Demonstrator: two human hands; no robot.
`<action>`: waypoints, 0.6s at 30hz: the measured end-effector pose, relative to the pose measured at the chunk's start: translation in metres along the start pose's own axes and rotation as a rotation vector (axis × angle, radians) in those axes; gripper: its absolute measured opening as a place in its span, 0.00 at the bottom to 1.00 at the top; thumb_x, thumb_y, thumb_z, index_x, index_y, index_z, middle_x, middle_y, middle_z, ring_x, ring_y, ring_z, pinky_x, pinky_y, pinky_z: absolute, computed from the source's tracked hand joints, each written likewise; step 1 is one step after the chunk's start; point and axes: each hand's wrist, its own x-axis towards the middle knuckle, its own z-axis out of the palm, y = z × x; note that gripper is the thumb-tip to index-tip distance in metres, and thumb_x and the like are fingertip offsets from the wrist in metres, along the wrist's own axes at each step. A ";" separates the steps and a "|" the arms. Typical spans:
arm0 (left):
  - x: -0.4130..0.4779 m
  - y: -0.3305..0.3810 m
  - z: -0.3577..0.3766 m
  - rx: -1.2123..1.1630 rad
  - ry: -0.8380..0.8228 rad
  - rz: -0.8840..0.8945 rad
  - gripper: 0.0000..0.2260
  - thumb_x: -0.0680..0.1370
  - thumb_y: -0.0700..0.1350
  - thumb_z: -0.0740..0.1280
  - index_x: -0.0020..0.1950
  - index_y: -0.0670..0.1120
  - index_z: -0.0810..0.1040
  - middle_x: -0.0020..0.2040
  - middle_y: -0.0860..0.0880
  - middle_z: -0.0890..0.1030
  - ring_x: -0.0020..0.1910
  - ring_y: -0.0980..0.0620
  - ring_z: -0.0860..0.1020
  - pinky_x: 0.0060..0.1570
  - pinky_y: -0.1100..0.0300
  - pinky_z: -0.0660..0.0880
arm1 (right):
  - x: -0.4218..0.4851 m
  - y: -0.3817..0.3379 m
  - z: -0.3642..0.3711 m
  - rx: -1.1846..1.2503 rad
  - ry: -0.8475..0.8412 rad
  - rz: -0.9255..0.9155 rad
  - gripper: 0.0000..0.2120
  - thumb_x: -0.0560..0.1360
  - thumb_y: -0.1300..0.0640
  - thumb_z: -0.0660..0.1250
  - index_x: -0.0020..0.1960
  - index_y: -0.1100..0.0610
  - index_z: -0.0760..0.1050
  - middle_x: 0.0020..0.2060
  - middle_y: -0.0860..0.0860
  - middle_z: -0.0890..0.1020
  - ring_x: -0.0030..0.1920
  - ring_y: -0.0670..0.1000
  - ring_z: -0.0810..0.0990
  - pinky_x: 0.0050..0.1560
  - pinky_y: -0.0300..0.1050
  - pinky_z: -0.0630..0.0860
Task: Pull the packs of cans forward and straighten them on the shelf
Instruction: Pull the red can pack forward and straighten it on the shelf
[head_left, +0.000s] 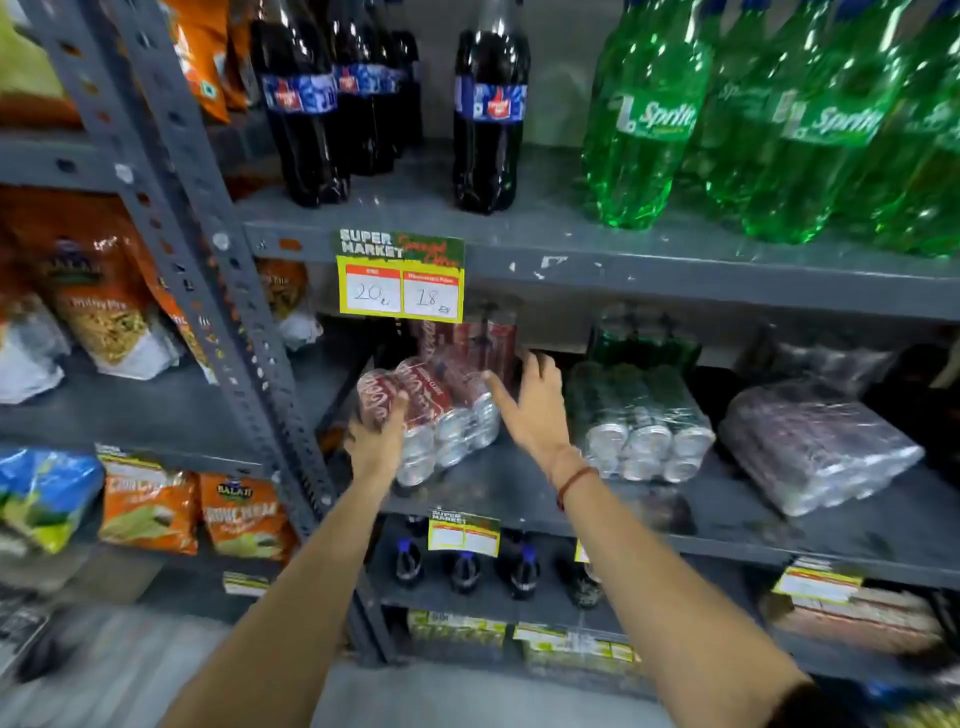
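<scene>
A shrink-wrapped pack of red cans lies on its side at the left of the grey middle shelf, turned askew with its can ends facing front right. My left hand grips its front left corner. My right hand lies with spread fingers against the pack's right side. Another red pack stands behind it. To the right lie a pack of green cans and a pack of dark cans, both angled; a second green pack sits further back.
A grey slotted upright stands just left of the red pack. A yellow price tag hangs from the shelf above, which holds cola bottles and green Sprite bottles. Snack bags fill the left rack. Small bottles stand below.
</scene>
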 end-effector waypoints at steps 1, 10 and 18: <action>0.010 0.005 0.001 -0.023 -0.022 -0.031 0.42 0.71 0.64 0.66 0.76 0.43 0.56 0.75 0.38 0.61 0.72 0.39 0.63 0.71 0.47 0.61 | 0.014 0.002 0.009 0.032 -0.092 0.063 0.33 0.75 0.42 0.63 0.69 0.64 0.63 0.67 0.64 0.67 0.68 0.63 0.64 0.68 0.54 0.63; 0.047 -0.003 0.010 -0.169 -0.311 -0.308 0.34 0.65 0.61 0.73 0.64 0.42 0.74 0.60 0.46 0.79 0.58 0.43 0.78 0.61 0.50 0.73 | 0.060 0.028 0.049 0.319 -0.529 0.443 0.27 0.71 0.39 0.67 0.62 0.56 0.72 0.65 0.56 0.75 0.57 0.53 0.78 0.56 0.46 0.74; 0.049 -0.013 0.012 -0.215 -0.253 0.079 0.35 0.64 0.53 0.77 0.68 0.48 0.69 0.60 0.50 0.80 0.56 0.53 0.79 0.60 0.55 0.74 | 0.035 0.060 0.051 0.444 -0.452 0.343 0.44 0.63 0.29 0.66 0.69 0.56 0.66 0.64 0.54 0.77 0.64 0.54 0.75 0.68 0.57 0.69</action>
